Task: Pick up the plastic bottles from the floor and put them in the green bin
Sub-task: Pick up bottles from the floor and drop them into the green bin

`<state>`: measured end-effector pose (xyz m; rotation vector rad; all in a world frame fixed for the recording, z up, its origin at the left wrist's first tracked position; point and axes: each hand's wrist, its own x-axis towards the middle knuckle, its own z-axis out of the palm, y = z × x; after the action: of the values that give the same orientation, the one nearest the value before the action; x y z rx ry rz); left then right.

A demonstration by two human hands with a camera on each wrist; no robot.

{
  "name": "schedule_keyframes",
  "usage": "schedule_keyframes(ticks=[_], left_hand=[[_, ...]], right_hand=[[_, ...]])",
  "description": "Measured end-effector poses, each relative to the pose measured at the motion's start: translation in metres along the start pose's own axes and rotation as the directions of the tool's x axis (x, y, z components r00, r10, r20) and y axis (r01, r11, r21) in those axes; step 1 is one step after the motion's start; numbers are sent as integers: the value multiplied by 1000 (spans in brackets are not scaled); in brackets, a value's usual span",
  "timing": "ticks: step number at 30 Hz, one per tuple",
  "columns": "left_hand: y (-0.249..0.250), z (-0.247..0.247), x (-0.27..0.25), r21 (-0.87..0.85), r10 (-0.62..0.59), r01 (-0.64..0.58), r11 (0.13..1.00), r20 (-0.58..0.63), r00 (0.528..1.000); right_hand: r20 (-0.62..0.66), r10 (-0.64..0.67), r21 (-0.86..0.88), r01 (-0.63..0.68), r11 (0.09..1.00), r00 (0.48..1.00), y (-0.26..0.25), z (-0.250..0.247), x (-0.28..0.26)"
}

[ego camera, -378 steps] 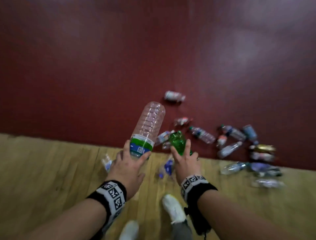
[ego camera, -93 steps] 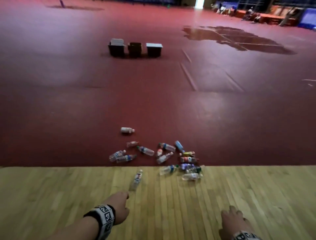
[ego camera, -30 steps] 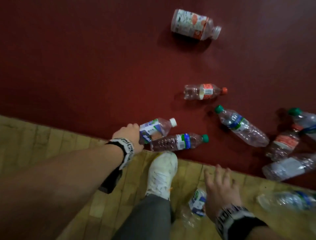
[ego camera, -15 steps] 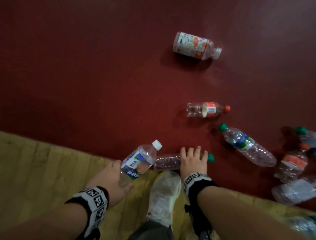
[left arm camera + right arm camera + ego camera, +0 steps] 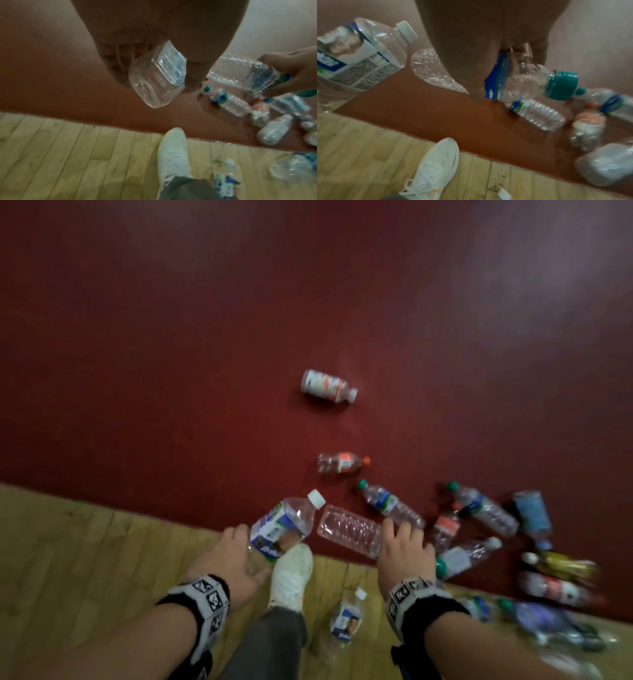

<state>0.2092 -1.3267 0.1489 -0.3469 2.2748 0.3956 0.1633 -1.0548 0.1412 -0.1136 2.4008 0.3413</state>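
Observation:
My left hand [image 5: 233, 556] grips the base of a clear bottle with a white cap and a blue-white label [image 5: 284, 525], held off the floor with its cap pointing away. The left wrist view shows its squarish bottom [image 5: 157, 81] between my fingers. My right hand [image 5: 404, 546] is wrapped around the label end of a clear ribbed bottle with a teal cap [image 5: 346, 530], also raised; its cap [image 5: 561, 85] pokes out past my fingers. The green bin is out of view.
Several bottles lie on the red floor: a white-orange one [image 5: 327, 386], a red-capped one [image 5: 342, 463], a green-capped one [image 5: 390, 503] and a pile to the right [image 5: 513, 542]. One bottle [image 5: 346, 618] lies on the wooden boards beside my white shoe [image 5: 291, 573].
My right hand has closed on the teal-capped bottle and lifted it off the floor. The left hand stays raised with its bottle. The head view has pulled back from the floor.

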Motion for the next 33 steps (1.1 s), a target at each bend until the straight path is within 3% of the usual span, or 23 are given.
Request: schedule_keyframes(ticks=[5, 9, 16, 22, 26, 31, 33], left_hand=[[88, -95, -116, 40, 134, -129, 991, -161, 978], [155, -151, -218, 139, 245, -212, 967, -300, 922], [229, -164, -394, 178, 295, -237, 955, -476, 829], [280, -127, -515, 209, 439, -388, 898, -508, 741], [302, -91, -574, 255, 577, -520, 815, -438, 689], [338, -18, -649, 287, 754, -699, 655, -293, 587], [351, 30, -680, 303, 826, -769, 563, -216, 520]], right_hand=[[-91, 101, 58, -96, 994, 991, 91, -105, -111], [-199, 175, 120, -153, 981, 964, 160, -159, -198], [-375, 168, 187, -103, 977, 912, 262, -194, -361], [-415, 259, 232, -175, 957, 872, 334, -167, -498], [-382, 392, 309, -284, 908, 837, 356, -119, -571], [-211, 573, 422, -455, 784, 792, 365, -16, -679], [-121, 639, 450, -532, 717, 759, 367, 35, -732]])
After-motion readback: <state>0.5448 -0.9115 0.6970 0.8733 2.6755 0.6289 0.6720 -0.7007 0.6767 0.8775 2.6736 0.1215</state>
